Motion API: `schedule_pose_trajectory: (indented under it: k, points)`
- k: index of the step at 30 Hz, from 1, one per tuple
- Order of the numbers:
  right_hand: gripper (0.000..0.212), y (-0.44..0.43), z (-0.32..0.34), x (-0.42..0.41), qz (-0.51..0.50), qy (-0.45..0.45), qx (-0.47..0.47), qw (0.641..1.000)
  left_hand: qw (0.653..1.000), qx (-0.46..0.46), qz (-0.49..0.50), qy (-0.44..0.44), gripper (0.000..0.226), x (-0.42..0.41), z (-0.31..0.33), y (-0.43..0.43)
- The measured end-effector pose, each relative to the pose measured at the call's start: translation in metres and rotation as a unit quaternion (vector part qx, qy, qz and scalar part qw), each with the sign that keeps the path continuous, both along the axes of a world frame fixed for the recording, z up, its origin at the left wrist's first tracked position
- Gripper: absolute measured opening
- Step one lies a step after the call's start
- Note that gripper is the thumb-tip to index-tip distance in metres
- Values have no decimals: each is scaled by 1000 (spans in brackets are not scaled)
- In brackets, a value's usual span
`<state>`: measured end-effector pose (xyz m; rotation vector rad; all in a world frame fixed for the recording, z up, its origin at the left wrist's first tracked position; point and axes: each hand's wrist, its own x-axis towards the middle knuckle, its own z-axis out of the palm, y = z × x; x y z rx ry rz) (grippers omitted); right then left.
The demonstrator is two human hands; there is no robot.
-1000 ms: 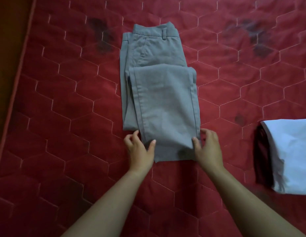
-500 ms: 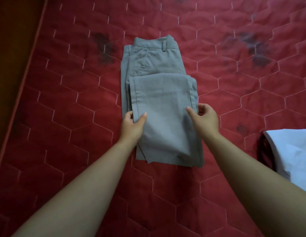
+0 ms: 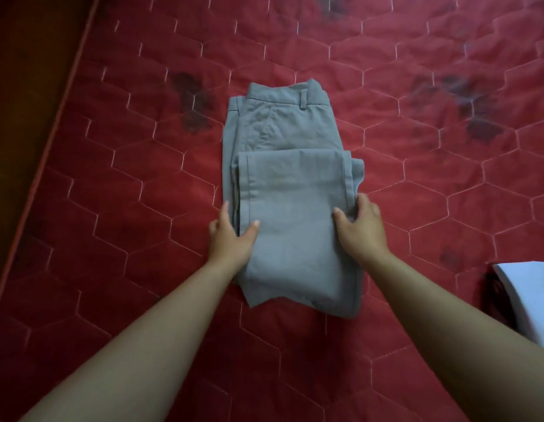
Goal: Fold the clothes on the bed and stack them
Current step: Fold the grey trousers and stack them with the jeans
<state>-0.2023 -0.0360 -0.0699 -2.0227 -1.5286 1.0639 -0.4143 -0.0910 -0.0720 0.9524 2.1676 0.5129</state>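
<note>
Grey trousers point(image 3: 290, 190) lie folded on the red quilted bed point(image 3: 416, 184), waistband at the far end, the legs doubled back over the seat. My left hand point(image 3: 232, 237) grips the left edge of the folded legs, thumb on top and fingers along the side. My right hand point(image 3: 360, 228) grips the right edge the same way, thumb on the cloth and fingers round the side. A folded pale blue garment point(image 3: 531, 300) lies on something dark at the right edge.
The bed's left edge point(image 3: 45, 153) runs diagonally, with dark wooden floor point(image 3: 18, 86) beyond it. Dark stains mark the quilt at the upper left point(image 3: 191, 99) and upper right point(image 3: 465, 102) of the trousers.
Both hands moved from the near hem up along the sides to the middle of the folded legs. The trousers stay flat on the bed.
</note>
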Motion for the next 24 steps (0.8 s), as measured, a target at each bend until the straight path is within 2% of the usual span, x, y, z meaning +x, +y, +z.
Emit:
schedule_pose_trajectory:
  k: [2,6,13,16,19,22,24]
  points:
    - [41,-11,-9,-7,-5,-8,2,1000,1000,-11,-3,9,73,7,-10,-1]
    - [46,-37,-17,-9,-43,-7,19,999,997,72,0,33,60,19,-13,-19]
    - [42,-122,-16,11,-62,19,27,998,993,113,-1,45,57,40,-9,-103]
    - [40,-179,-14,25,-62,10,9,998,994,99,-5,45,55,55,-4,-163]
    - [40,-225,-9,40,-44,1,-5,999,998,43,-9,46,55,67,3,-211]
    - [45,-226,-2,50,-34,3,11,999,992,-13,-22,124,55,67,5,-217]
    - [48,-208,2,50,-26,-14,35,999,988,-11,-18,155,56,65,8,-198]
